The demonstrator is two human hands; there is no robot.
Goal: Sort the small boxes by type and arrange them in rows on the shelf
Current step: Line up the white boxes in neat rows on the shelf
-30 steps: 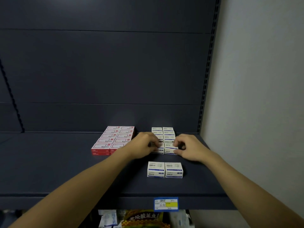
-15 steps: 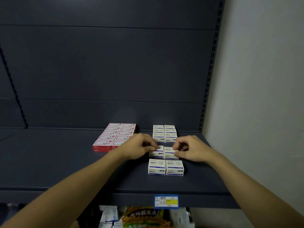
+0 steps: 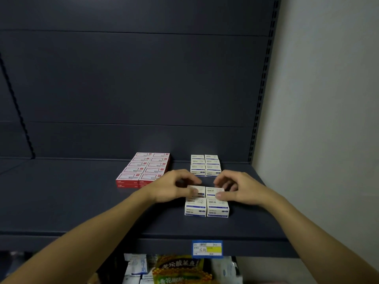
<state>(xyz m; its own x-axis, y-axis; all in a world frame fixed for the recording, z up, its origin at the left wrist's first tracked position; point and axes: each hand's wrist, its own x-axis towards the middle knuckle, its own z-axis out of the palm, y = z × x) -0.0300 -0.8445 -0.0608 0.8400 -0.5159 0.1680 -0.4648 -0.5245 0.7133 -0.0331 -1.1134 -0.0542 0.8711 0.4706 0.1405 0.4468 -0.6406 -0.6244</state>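
Left hand pinched left white box, thumb at near edge, fingers curled over far edge. Right hand gripped right white box likewise. Held pair touched side by side. Just nearer than thumbs: front white pair on shelf. Beyond fingertips: back white stack. Left of left hand: red boxes, two columns.
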